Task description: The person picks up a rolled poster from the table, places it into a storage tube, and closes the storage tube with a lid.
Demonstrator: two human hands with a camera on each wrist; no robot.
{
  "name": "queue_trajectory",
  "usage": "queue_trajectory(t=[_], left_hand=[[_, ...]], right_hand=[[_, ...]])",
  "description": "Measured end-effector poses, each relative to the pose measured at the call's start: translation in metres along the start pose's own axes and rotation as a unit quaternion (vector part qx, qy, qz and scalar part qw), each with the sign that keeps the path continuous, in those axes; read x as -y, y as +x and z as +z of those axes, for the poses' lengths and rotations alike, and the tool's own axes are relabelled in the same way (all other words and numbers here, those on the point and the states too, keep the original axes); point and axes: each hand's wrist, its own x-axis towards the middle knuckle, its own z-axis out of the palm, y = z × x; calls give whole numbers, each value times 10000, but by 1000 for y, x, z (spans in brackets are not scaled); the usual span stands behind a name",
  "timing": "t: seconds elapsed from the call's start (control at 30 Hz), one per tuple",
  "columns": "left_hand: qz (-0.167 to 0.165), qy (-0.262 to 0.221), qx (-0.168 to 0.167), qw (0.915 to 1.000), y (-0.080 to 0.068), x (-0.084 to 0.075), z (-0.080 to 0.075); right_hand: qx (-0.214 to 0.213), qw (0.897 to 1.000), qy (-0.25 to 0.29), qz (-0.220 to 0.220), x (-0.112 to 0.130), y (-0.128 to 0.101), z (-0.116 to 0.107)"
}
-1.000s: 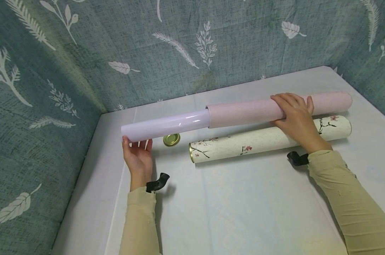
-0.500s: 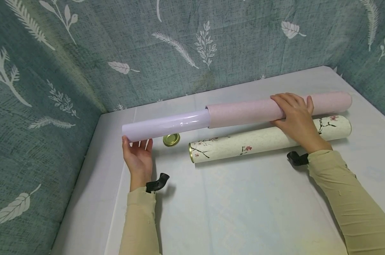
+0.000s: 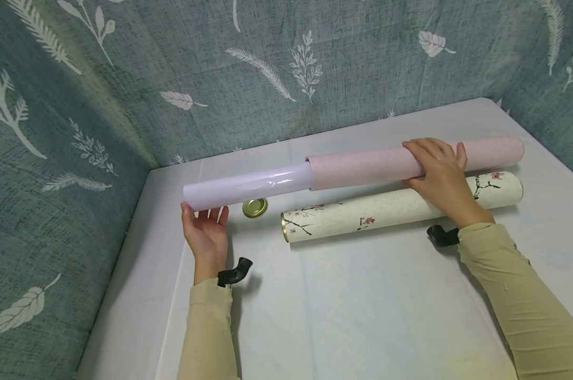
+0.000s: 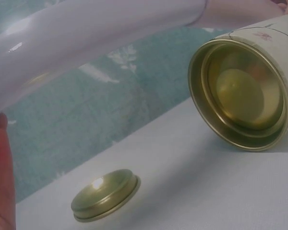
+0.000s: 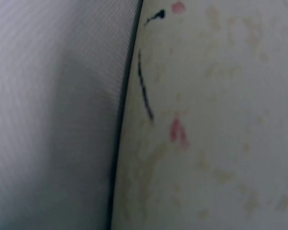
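My left hand point(image 3: 206, 237) holds the left end of a glossy white paper roll point(image 3: 244, 187) from below, thumb at the end and fingertips partly hidden under it. In the left wrist view, a finger point(image 4: 1, 167) touches the underside of the roll. The roll's other end sits inside the open mouth of a pink cardboard tube point(image 3: 362, 167). Over the middle of that tube, my right hand point(image 3: 440, 177) grips it from above. Just in front lies a cream tube point(image 3: 334, 219) with a blossom print, which fills much of the right wrist view.
A gold metal lid point(image 3: 255, 208) lies on the white-covered table point(image 3: 362, 311), below the roll. The cream tube's left end has a gold metal cap point(image 4: 240, 93). Green leaf-patterned cloth point(image 3: 267, 68) stands behind and at both sides.
The left end of the paper roll has shifted very slightly right, together with my left fingertips. My right hand and both tubes look unmoved.
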Motion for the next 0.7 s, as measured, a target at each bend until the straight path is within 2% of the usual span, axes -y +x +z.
queue_trajectory(t=[0.47,0.7], left_hand=[[-65,2,9,10000,0,1,2],[-17,154,121,9998,-2,2,3]], right_hand=[[-50,10000,13,-23,0,1,0],[-41,10000,-2,-20,0,1,0]])
